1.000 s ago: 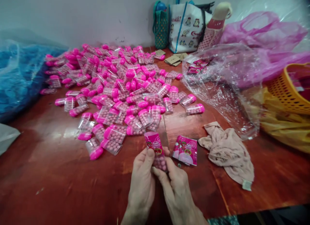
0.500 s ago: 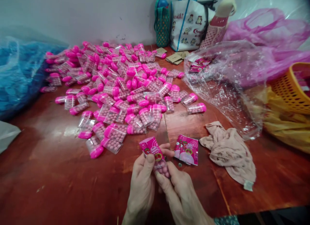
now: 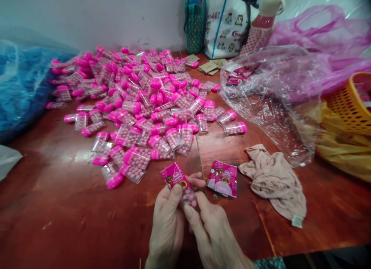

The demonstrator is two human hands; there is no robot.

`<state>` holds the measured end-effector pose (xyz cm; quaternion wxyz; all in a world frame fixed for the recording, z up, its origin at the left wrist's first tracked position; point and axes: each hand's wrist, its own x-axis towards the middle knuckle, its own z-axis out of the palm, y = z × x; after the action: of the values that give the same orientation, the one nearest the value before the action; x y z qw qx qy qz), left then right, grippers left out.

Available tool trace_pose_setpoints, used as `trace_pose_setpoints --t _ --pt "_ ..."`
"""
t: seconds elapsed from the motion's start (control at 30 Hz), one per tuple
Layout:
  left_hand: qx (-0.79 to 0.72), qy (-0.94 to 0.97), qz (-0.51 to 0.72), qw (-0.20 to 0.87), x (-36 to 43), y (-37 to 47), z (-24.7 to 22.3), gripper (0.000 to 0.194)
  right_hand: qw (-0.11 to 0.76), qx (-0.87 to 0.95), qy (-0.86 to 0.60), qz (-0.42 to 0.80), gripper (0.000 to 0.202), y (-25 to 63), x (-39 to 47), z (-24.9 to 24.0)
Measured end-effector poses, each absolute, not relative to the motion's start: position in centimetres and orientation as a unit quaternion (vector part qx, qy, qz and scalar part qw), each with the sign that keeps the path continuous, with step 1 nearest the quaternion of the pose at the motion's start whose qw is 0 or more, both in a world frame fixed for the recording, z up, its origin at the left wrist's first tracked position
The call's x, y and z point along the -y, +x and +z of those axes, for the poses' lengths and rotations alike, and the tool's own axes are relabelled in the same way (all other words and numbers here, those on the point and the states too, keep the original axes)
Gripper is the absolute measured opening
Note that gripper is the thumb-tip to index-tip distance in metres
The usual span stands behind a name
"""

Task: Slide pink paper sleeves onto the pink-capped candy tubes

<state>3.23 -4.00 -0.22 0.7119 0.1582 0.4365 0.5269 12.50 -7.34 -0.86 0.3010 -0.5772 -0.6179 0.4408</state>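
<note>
Between my hands is a small clear candy container (image 3: 190,198) of pink balls, with a pink printed sleeve (image 3: 171,174) around its far part. My left hand (image 3: 167,220) pinches the sleeve, its thumb lying on top. My right hand (image 3: 216,227) grips the near end of the container with thumb and fingers; whether a cap is under the sleeve is hidden. Just right of my hands lies a small stack of the same pink printed sleeves (image 3: 222,179). Ahead spreads a large pile of pink-capped candy containers (image 3: 131,107), filled with pink balls.
A crumpled beige cloth (image 3: 275,182) lies at right. Behind it are a clear plastic bag (image 3: 269,103) with pink sleeves, a yellow basket (image 3: 344,103) and a pink bag (image 3: 313,29). A blue-filled bag (image 3: 23,83) stands left; a white tote (image 3: 224,27) stands against the wall.
Both hands have shifted slightly left with the container and sleeve. My grip looks much the same, and the pile and sleeve stack lie as before.
</note>
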Motion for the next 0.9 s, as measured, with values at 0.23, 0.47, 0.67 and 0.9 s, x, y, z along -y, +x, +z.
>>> trace_pose_setpoints --t 0.23,0.47,0.67,0.9 --pt "-0.428 0.165 0.485 0.745 5.4 3.9 -0.3 0.026 0.37 0.582 -0.566 0.452 0.026 12.6 7.1 -0.1" --pt "-0.425 0.14 0.478 0.756 5.2 2.7 -0.3 0.036 0.28 0.607 -0.51 0.541 0.011 13.5 5.9 0.7" --pt "-0.423 0.133 0.486 0.753 4.9 3.0 -0.3 0.035 0.332 0.662 -0.518 0.428 0.031 12.8 6.0 -0.2" --pt "-0.46 0.152 0.484 0.729 5.4 4.3 0.0 0.031 0.379 0.607 -0.511 0.476 0.032 12.8 6.2 -0.4"
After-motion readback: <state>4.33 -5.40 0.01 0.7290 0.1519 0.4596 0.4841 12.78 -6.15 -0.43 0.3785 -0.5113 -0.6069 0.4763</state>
